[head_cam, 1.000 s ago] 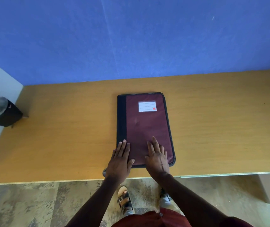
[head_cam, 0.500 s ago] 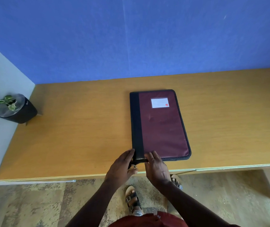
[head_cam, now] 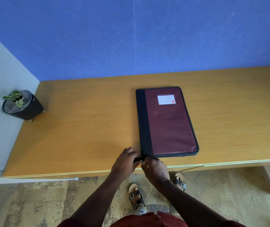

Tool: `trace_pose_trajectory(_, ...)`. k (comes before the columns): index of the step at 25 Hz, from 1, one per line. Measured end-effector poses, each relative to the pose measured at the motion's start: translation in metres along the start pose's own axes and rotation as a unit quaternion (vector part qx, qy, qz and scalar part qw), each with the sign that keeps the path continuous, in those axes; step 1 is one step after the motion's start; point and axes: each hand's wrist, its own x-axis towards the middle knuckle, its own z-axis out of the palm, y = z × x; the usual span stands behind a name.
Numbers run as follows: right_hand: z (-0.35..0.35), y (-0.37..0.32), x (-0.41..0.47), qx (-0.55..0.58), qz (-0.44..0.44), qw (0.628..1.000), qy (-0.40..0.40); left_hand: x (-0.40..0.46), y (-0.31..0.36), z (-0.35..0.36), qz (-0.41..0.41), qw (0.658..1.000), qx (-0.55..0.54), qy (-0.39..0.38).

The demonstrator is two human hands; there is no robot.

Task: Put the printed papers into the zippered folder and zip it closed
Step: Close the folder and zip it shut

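Blue wall, wooden counter [head_cam: 81, 128]: your left hand [head_cam: 125, 162] pinches the maroon fabric zippered folder's [head_cam: 168, 123] black corner — right hand [head_cam: 155, 169] pinches the metal zipper pull [head_cam: 142, 162]; draw steadily.

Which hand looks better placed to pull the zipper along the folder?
Probably the right hand: its fingers pinch the metal zipper pull at the folder's near left corner. The left hand grips the black corner tab beside it, steadying.

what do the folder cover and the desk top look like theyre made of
Folder: looks like woven fabric, likely nylon, maroon with a black spine strip; faint sheen, soft dimples, stitched edge.
Desk: wood or wood-look laminate, matte honey tone; printed-looking grain, pale edge band.
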Motion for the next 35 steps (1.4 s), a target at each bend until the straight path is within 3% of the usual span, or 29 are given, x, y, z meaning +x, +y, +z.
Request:
trace_pose_trajectory(11, 0.005, -0.007, 0.004, -0.066, 0.016, 0.997, 0.029, 0.009, 0.004, -0.008, -0.002, 1.000, 0.010, -0.021)
trace_pose_trajectory(24, -0.024, 0.033, 0.000, -0.049, 0.076, 0.995, 0.036, 0.009, 0.001, -0.004, -0.013, 1.000, 0.008, -0.006)
trace_pose_trajectory(35, -0.049, 0.085, -0.003, -0.079, 0.084, 0.992, 0.040, 0.032, 0.024, -0.015, -0.122, 0.989, 0.030, -0.080)
